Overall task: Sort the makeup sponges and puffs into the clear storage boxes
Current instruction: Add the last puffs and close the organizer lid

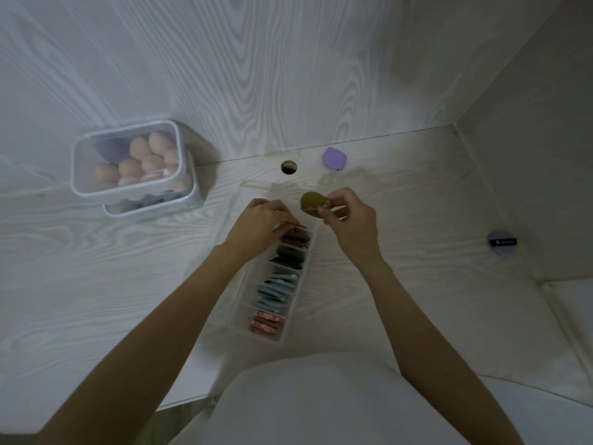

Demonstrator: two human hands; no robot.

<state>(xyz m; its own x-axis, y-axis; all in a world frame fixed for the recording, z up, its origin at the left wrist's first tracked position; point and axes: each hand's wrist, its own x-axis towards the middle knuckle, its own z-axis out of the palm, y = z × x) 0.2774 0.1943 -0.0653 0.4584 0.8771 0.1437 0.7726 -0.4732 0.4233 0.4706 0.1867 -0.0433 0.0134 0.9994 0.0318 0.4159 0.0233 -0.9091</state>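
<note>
A long clear divided box [290,311] lies on the white desk and holds flat puffs sorted by colour: brown, dark green, pale blue, red. My right hand [348,220] pinches an olive-green round puff [310,202] just above the box's far end. My left hand [261,224] rests at the far compartment, its fingertips on the brown puffs [296,237]. A clear lidded tub [128,159] at the left holds several peach egg-shaped sponges and a purple one. A purple puff [334,158] lies near the back wall. A grey-blue puff [502,243] with a black strap lies at the far right.
A round cable hole [288,167] is in the desk behind the divided box. A second clear tub [154,200] sits under the lidded one. Walls close the desk at the back and right. The desk's front edge runs by my lap.
</note>
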